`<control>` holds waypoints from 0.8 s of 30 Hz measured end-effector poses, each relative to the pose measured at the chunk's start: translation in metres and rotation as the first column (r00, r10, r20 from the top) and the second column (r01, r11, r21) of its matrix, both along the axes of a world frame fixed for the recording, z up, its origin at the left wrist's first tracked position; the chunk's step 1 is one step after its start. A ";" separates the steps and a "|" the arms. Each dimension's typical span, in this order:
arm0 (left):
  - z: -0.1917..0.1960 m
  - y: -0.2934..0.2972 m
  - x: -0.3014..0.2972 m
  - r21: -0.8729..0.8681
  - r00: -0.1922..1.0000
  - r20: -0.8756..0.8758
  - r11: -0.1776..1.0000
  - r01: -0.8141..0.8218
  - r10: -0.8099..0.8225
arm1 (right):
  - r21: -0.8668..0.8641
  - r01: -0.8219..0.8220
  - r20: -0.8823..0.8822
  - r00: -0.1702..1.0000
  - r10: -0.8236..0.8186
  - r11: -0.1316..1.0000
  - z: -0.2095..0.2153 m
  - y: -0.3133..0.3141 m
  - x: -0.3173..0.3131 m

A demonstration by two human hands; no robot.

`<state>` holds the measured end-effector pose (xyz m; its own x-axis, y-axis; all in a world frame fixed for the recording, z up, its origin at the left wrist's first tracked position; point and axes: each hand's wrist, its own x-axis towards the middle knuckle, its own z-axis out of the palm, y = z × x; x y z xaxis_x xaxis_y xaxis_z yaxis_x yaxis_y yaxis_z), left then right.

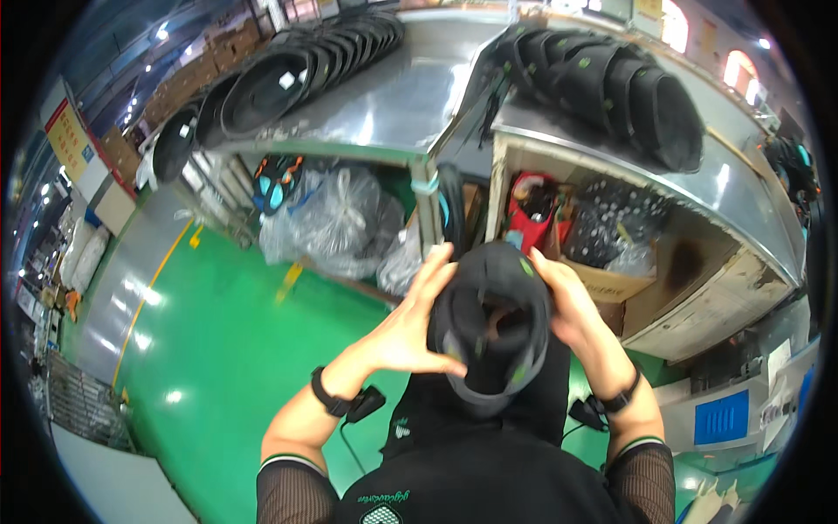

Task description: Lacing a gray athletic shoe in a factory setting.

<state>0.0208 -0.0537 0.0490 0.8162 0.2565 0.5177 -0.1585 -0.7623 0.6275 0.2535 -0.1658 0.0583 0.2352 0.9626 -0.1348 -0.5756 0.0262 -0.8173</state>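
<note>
In front of my body is a black, hollow, cup-shaped padded piece [489, 402] with small green marks on it. Its opening faces up toward me; I cannot tell its exact kind. My left hand [406, 332] grips its left side, thumb at the near rim and fingers along the outer wall. On the opposite side my right hand [567, 301] holds it, with the fingers partly hidden behind the piece. Similar black shells stand nested in one row [271, 92] on the left metal table [384, 105] and in another row [602, 87] on the right metal table [567, 144].
Under the left table lie clear plastic bags [340, 214]. A red item [532, 205] and a cardboard box [611, 284] with a dark dotted bag [620, 218] sit under the right one. Green floor [236, 349] with yellow markings stretches left. A blue panel [723, 421] is at right.
</note>
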 end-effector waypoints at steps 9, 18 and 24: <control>-0.180 0.061 0.007 -0.547 0.905 -0.351 0.732 -0.406 0.240 | -0.086 0.133 0.311 0.945 -0.100 0.987 -0.212 0.112 -0.013; -0.216 0.049 0.048 -0.460 0.698 -0.365 0.532 -0.711 0.617 | 0.153 0.159 0.874 0.439 -0.208 0.975 -0.249 0.098 -0.034; -0.220 0.050 0.036 -0.360 0.662 -0.374 0.556 -0.749 0.649 | 0.258 0.303 0.801 0.464 -0.378 0.917 -0.184 0.165 -0.011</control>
<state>0.0564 -0.0040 -0.1711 0.3350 0.9412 0.0448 0.4500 -0.2015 0.8700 0.2421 -0.0008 -0.1254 0.5132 0.7774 0.3636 0.4207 0.1414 -0.8961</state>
